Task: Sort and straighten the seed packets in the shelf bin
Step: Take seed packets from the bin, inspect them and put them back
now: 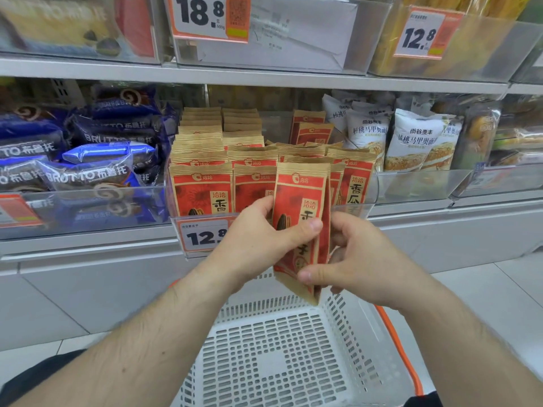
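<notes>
**A:** Starting at your far left, the blue bread packs [97,160] are heaped loosely in their clear bin. Nothing of yours is touching them.

**B:** And just right of those?

**A:** The shelf bin [363,205], with the seed packets [202,183] standing upright in rows. The left rows look even; the ones at the right lean and overlap. A price tag [202,235] reading 12.8 hangs on the bin's front lip, partly behind your wrist.

**B:** Now my hands.

**A:** Your left hand [264,233] is curled round the held packets [302,227], thumb pressed across the red front, fingers tucked behind the left edge. It looks like more than one packet in the bunch; how many I cannot tell. They stand upright, in front of the bin's right half and above the white basket [282,348].

**B:** And the right?

**A:** Your right hand [355,262] pinches the same bunch low down, thumb on the bottom front corner, fingers curled behind the right edge.

**B:** Further right?

**A:** White walnut bread bags [414,139] in the neighbouring bin, well apart from your hands.
</notes>
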A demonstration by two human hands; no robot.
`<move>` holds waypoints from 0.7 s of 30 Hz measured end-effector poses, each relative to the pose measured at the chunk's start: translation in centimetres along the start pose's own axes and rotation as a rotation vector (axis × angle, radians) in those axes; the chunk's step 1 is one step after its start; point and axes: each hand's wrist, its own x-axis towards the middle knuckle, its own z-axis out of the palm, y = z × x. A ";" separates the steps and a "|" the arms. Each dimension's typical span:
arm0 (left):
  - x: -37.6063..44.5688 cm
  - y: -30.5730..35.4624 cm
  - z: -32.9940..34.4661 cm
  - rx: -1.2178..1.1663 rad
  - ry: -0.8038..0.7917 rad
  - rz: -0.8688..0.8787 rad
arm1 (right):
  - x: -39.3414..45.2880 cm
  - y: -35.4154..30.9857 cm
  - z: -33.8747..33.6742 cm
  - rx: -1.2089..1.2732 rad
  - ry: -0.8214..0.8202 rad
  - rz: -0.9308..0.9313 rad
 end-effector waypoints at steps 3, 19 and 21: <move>-0.2 0.1 0.2 -0.010 -0.093 -0.024 | 0.1 0.3 -0.3 0.001 -0.027 -0.092; -0.6 0.2 0.8 -0.277 -0.381 -0.126 | 0.7 -0.1 0.6 0.458 0.020 -0.136; -0.7 0.1 0.9 -0.332 -0.451 -0.155 | 0.8 -0.2 0.5 0.482 0.018 -0.131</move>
